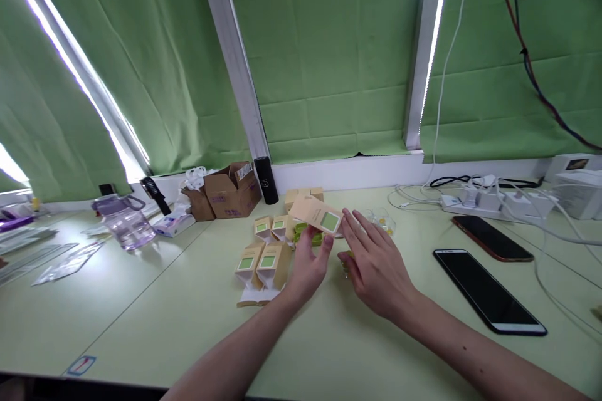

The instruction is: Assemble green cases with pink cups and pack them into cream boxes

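My left hand (pixel 310 263) grips a small kraft-paper box (pixel 316 213) with a green-framed window, tilted above the table. My right hand (pixel 379 260) has its index and middle fingers stretched against the box's right end. Below them, its thumb and curled fingers hold a small yellow and clear thing (pixel 347 258), mostly hidden. Behind the raised box sits a bright green object (pixel 303 235), partly covered. Left of my left hand stand several similar boxes (pixel 275 263) with open white flaps. A clear plastic tray (pixel 380 219) with yellow bits lies beyond my right hand.
Two phones (pixel 489 291) lie at the right, near a power strip (pixel 489 203) with cables. Along the back stand an open cardboard box (pixel 232 191) and a black cylinder (pixel 266 180). A purple water bottle (pixel 125 222) and a tissue pack (pixel 174 223) are at the left.
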`<state>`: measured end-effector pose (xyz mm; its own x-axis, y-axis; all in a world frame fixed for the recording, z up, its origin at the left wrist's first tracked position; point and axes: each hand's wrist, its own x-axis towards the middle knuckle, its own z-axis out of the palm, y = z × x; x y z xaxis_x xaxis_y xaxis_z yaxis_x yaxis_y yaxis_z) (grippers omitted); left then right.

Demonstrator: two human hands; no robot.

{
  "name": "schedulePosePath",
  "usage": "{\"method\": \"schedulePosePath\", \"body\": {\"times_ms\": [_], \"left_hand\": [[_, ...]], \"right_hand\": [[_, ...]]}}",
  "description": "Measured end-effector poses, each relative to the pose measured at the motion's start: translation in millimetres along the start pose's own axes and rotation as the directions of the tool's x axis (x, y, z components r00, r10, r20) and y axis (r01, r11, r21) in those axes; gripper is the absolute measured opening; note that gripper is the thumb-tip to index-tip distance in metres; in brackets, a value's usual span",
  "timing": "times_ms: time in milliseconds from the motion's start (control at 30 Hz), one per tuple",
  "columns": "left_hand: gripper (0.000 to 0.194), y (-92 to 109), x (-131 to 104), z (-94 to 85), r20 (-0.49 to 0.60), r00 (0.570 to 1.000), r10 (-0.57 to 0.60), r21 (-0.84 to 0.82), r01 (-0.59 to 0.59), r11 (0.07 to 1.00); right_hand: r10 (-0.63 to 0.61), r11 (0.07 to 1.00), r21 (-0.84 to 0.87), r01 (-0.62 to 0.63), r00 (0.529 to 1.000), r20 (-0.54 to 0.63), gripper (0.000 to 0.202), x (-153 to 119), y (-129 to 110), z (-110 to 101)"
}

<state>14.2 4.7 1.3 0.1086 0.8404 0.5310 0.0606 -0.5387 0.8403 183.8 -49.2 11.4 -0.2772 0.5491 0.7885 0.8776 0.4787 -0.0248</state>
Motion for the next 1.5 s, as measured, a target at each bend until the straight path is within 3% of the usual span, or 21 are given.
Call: {"method": "schedulePosePath", "body": {"times_ms": [233, 500, 667, 833, 900, 967, 1100, 1233, 1400, 1500], "left_hand": [[0.049, 12, 7, 0.7, 0.038, 0.993, -0.115, -0.353, 0.121, 0.928], [0.060, 3, 9, -4.1, 0.068, 0.987, -0.148, -0.429, 0.163, 0.888], [0.066, -8, 9, -9.4, -0.002, 0.998, -0.070, -0.256, 0.067, 0.964], [0.054, -9, 3, -9.8, -0.018, 0.986, 0.163, 0.036, -0.163, 0.986], [0.051, -5, 1, -10.7, 0.031, 0.951, 0.309, 0.173, -0.309, 0.935], [0.049, -1, 0, -12.1, 0.106, 0.889, 0.446, 0.286, -0.457, 0.842], [0.045, 4, -1, -14.1, 0.230, 0.759, 0.610, 0.389, -0.646, 0.657], [0.037, 2, -3, -14.3, 0.263, 0.686, 0.679, 0.447, -0.710, 0.544], [0.029, -3, -6, -14.4, 0.183, 0.728, 0.660, 0.571, -0.625, 0.532], [0.028, -1, -7, -13.5, 0.168, 0.721, 0.673, 0.570, -0.628, 0.530]], "right_hand": [[-0.126, 0.981, 0.115, 0.157, 0.963, -0.237, 0.060, -6, 13, 7], [-0.087, 0.964, 0.210, 0.164, 0.939, -0.334, 0.044, -8, 22, 9], [-0.019, 0.961, 0.253, 0.113, 0.937, -0.348, 0.047, -8, 25, 7], [0.058, 0.961, 0.274, 0.036, 0.943, -0.328, 0.044, -8, 29, 9], [0.081, 0.958, 0.287, 0.018, 0.941, -0.329, 0.046, -9, 30, 11], [0.071, 0.955, 0.294, 0.031, 0.941, -0.331, 0.051, -9, 31, 12], [-0.020, 0.949, 0.291, 0.117, 0.949, -0.315, 0.061, -9, 32, 13], [-0.071, 0.946, 0.279, 0.164, 0.947, -0.314, 0.062, -10, 31, 13], [-0.070, 0.949, 0.267, 0.170, 0.935, -0.348, 0.060, -9, 28, 10], [-0.077, 0.944, 0.272, 0.185, 0.928, -0.364, 0.065, -9, 26, 9]]}}
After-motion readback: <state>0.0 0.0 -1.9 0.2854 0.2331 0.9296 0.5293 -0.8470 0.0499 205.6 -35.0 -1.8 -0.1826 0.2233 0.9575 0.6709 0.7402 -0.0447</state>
